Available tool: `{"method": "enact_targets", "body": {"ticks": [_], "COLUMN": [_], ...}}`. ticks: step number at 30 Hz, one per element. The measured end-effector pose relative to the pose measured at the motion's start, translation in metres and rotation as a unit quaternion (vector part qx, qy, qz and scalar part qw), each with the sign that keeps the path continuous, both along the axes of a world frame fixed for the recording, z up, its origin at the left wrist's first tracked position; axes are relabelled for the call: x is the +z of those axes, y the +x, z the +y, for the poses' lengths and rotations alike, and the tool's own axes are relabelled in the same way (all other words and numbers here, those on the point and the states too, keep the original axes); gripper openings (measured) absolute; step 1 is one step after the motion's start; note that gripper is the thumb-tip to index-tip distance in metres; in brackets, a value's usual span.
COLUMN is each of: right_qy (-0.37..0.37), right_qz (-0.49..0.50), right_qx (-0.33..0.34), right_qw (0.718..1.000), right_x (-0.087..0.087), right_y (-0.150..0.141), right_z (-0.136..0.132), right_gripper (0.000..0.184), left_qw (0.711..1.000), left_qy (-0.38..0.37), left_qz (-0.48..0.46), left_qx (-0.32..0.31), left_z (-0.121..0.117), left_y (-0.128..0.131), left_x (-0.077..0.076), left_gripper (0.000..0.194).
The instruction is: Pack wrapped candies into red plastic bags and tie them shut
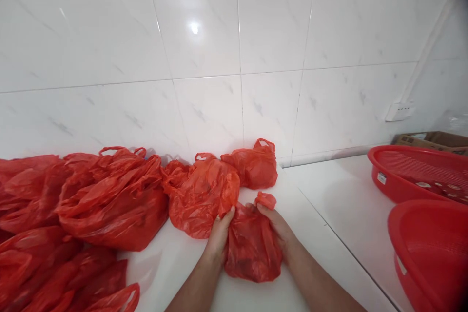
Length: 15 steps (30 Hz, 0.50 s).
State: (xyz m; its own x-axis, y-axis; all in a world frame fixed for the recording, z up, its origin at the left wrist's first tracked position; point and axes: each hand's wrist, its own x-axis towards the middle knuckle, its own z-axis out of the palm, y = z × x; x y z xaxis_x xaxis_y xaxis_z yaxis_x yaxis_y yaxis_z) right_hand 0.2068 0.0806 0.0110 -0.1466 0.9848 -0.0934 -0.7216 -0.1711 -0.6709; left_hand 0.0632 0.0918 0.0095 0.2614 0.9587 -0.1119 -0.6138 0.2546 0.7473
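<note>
A small red plastic bag [251, 248] with something dark inside lies on the white counter [321, 234] right in front of me. My left hand [218, 236] pinches one of its handles at the upper left, fingers closed. My right hand [278, 229] grips the other handle, bunched at the upper right. The bag sits between both hands.
Several filled red plastic bags [113, 200] are heaped along the tiled wall from the far left to the middle. Two red plastic baskets [420, 175] stand at the right, one [431, 253] nearer me. A cardboard box [435, 140] and a wall socket [399, 111] are behind them.
</note>
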Motion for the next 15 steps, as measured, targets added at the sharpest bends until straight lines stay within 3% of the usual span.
{"method": "enact_targets", "body": {"ticks": [3,6,11,13,15], "right_qy": [0.001,0.036,0.081,0.088,0.1], "right_qz": [0.077,0.052,-0.051,-0.113,-0.159], "right_qx": [-0.008,0.033,0.116,0.119,0.1], "right_qw": [0.997,0.997,0.989,0.982,0.977], "right_x": [-0.001,0.002,0.0,-0.003,-0.005], "right_y": [0.001,-0.001,-0.007,-0.008,-0.009], "right_z": [0.001,0.0,0.003,0.005,0.006], "right_gripper": [0.018,0.02,0.068,0.065,0.048], "left_qw": [0.999,0.997,1.0,0.999,0.996], "left_qy": [-0.037,-0.061,0.002,0.024,0.03], "left_qz": [-0.026,-0.045,-0.009,0.043,0.077], "left_qx": [0.014,0.002,-0.018,-0.002,0.014], "left_z": [0.0,-0.001,-0.004,-0.005,-0.005], "left_y": [-0.004,-0.006,-0.005,-0.004,-0.003], "left_x": [-0.005,-0.007,-0.005,-0.005,-0.005], "left_gripper": [0.035,0.027,0.032,0.034,0.031]}}
